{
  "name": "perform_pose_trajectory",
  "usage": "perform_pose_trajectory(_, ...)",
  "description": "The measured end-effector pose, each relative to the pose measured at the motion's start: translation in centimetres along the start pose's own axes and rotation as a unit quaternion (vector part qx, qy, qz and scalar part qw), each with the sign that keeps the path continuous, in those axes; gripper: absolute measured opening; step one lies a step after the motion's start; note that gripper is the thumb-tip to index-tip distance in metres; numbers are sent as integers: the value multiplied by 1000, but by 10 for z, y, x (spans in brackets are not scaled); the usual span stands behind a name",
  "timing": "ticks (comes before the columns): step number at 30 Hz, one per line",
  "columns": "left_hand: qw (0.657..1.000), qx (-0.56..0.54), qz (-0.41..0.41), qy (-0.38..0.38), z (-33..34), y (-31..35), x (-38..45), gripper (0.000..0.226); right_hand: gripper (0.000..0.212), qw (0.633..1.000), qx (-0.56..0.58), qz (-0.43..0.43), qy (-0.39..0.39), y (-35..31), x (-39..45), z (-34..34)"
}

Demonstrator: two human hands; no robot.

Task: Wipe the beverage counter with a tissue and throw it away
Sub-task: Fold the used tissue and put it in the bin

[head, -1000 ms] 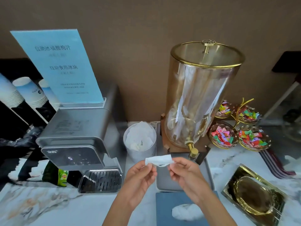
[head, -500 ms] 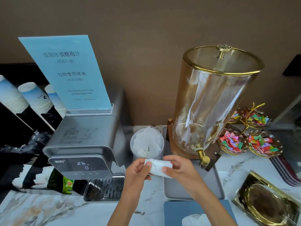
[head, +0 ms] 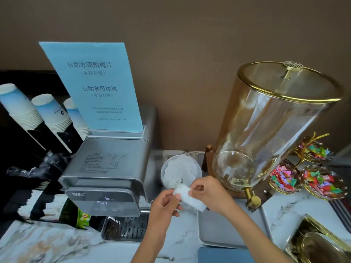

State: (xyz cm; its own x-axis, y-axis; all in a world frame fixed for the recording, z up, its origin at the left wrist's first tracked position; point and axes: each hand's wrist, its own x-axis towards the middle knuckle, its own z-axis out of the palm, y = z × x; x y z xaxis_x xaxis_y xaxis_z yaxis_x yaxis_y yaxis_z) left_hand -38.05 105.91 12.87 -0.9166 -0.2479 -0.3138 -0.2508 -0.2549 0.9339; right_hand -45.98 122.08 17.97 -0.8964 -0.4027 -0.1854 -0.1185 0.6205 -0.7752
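Observation:
A folded white tissue (head: 190, 197) is held in the air between both hands, just in front of a small white lined bin (head: 180, 170). My left hand (head: 164, 206) pinches the tissue's left end. My right hand (head: 209, 192) pinches its upper edge from the right. The hands hover above the marble counter (head: 176, 242), at the left edge of a grey metal tray (head: 224, 230).
A silver water machine (head: 108, 173) with a blue sign (head: 95, 86) stands at left, beside stacked paper cups (head: 51, 112). A glass drink dispenser (head: 271, 128) with a gold tap stands on the tray. Bowls of coloured sweets (head: 319, 179) and a gold tray (head: 322, 243) lie at right.
The view has shifted so everything sits further right and lower. Both hands have drawn closer together and the tissue is folded smaller between them.

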Motion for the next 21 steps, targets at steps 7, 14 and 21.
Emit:
perform_pose_trajectory(7, 998, -29, -51, 33, -11, -13, 5, 12, 16, 988, -77, 88, 102, -15, 61, 17)
perform_pose_trajectory(14, 998, -20, -62, 21, -13, -14, 3, 16, 14, 949, -285, 80, 108, -10, 81, 46)
perform_pose_trajectory(21, 999, -16, -47, 7, -11, -9, -1, 17, 29, 947, -307, 70, 71, -5, 78, 44)
